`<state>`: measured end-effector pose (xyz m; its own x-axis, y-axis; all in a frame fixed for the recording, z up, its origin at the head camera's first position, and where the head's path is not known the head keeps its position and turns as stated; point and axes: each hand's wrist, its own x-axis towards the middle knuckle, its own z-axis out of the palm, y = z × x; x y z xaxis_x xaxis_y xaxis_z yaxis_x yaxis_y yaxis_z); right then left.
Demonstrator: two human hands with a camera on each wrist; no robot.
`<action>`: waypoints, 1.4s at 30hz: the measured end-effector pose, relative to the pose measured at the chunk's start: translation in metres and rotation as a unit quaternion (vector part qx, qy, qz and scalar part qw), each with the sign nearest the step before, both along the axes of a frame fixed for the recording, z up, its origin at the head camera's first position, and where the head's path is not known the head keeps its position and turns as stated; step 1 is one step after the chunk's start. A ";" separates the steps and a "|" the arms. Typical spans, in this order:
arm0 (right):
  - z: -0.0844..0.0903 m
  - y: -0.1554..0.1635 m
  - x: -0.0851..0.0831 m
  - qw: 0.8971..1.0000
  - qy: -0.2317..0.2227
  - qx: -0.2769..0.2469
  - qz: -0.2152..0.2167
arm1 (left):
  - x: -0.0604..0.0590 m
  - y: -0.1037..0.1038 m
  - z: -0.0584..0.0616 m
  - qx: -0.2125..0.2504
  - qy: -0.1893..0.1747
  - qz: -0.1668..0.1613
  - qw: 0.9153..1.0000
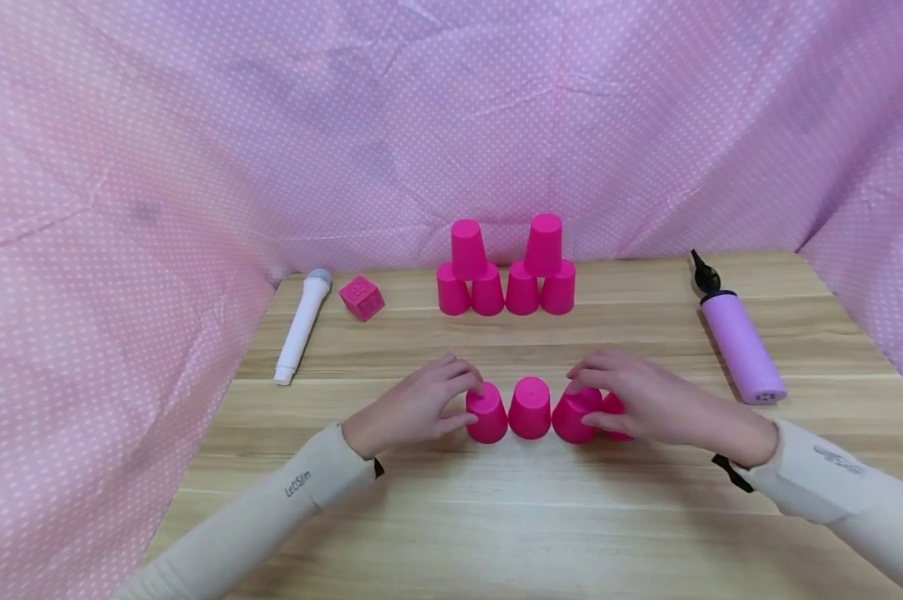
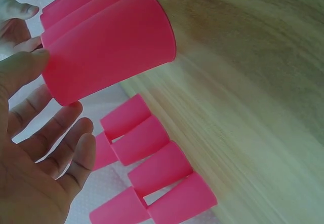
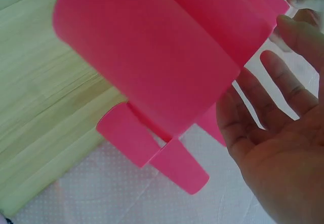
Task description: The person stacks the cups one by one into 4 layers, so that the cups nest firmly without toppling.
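Observation:
Several pink cups stand upside down in a row near the front of the wooden table [image 1: 451,517]. My left hand [image 1: 462,404] is at the leftmost cup [image 1: 486,414]; in the left wrist view its thumb [image 2: 23,69] touches that cup [image 2: 109,46] while the fingers [image 2: 71,143] stay spread and apart from it. My right hand [image 1: 590,400] lies over the two right cups, thumb against the third cup [image 1: 571,417]; the fourth cup [image 1: 618,412] is mostly hidden. In the right wrist view the fingers [image 3: 283,82] are spread beside the near cup [image 3: 152,46]. The second cup [image 1: 530,408] stands untouched.
Two three-cup pyramids [image 1: 469,275] [image 1: 543,271] stand side by side at the back. A white toy microphone [image 1: 301,325] and a pink cube [image 1: 361,297] lie at the left, a purple hand pump [image 1: 740,346] at the right. Pink dotted cloth [image 1: 122,208] walls the table in.

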<state>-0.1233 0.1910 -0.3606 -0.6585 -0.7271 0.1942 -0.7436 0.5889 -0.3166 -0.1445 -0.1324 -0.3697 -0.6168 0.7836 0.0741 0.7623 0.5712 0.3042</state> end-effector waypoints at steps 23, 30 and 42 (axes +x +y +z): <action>0.003 -0.038 -0.019 0.997 -0.024 0.038 0.062 | 0.001 0.004 -0.007 0.019 -0.026 -0.007 0.999; 0.002 -0.045 -0.024 0.997 -0.021 0.036 0.071 | 0.000 0.004 -0.006 0.021 -0.021 -0.010 1.000; 0.022 -0.040 -0.043 0.998 0.011 -0.014 0.052 | -0.013 -0.005 0.011 0.064 0.031 0.005 0.997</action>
<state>-0.1664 0.1513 -0.3387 -0.5751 -0.7854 0.2290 -0.8072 0.4993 -0.3147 -0.1577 -0.1373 -0.3589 -0.6153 0.7594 0.2115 0.7767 0.5382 0.3272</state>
